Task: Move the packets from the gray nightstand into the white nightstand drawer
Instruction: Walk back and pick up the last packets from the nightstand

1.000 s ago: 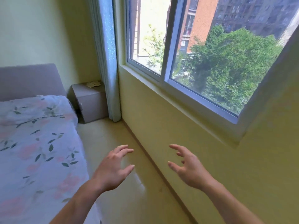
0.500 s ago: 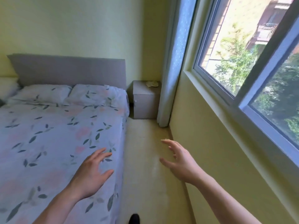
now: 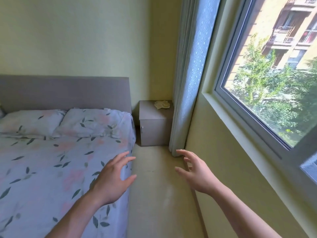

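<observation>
The gray nightstand (image 3: pixel 155 129) stands in the far corner between the bed and the curtain, its door closed. On its top lie several pale packets (image 3: pixel 162 104) in a loose heap. My left hand (image 3: pixel 114 179) hovers over the bed's right edge with fingers spread and holds nothing. My right hand (image 3: pixel 195 170) is raised over the floor strip near the wall, fingers relaxed and empty. Both hands are well short of the nightstand. No white nightstand is in view.
A bed (image 3: pixel 60 160) with floral bedding and a gray headboard (image 3: pixel 65 91) fills the left. A narrow strip of floor (image 3: pixel 154 186) runs between bed and yellow wall to the nightstand. A curtain (image 3: pixel 187 83) hangs beside the window (image 3: pixel 274 83) on the right.
The view has swung left from the window toward the bed, and the gray nightstand now looks closer and more central. Both hands stay raised and empty.
</observation>
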